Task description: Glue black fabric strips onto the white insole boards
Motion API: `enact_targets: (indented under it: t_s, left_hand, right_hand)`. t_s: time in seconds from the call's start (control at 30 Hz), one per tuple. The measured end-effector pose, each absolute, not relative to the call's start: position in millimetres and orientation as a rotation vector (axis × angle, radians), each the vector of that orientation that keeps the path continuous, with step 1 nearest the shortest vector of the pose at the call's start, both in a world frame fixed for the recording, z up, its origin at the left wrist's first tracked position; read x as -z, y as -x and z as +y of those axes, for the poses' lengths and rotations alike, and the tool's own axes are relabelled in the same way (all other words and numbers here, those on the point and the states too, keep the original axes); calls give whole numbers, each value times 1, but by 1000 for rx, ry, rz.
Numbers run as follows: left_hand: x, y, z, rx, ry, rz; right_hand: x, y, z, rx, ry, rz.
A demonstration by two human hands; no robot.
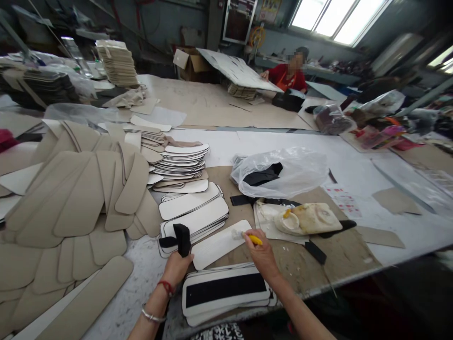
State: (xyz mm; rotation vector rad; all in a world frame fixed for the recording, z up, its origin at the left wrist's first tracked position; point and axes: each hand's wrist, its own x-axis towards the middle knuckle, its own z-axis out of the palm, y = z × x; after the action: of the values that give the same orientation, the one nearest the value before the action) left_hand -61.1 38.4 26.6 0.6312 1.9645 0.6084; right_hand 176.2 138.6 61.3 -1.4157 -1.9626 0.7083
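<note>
My right hand (261,252) is closed round a brush with a yellow handle (255,239). Its pale bristles rest on a white rounded panel (215,246) lying on the brown board. At that panel's left end, my left hand (178,267) grips a folded black strip (182,238), with the thumb near the panel's edge. Just behind the left hand lies a stack of white panels (198,215). Closest to me is another stack of panels (226,309), the top one bearing a black strip (228,288) along its middle.
Many beige panels (81,189) are heaped at the left. A glue-stained plastic container (313,218) stands right of my brush hand, before a clear plastic bag (283,170) holding black material. A person in red (292,78) is at the far table, beside a large sheet (240,71).
</note>
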Motion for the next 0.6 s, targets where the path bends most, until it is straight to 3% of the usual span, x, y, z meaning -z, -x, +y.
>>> enact_targets:
  t_s: [0.27, 0.6]
  left_hand:
    - [-31, 60, 41, -602, -642, 1955]
    - [-65, 85, 29, -652, -716, 1874]
  right_hand:
    - [-68, -199, 156, -485, 1409, -2096]
    - [-145, -209, 148, -188, 1459, -2201]
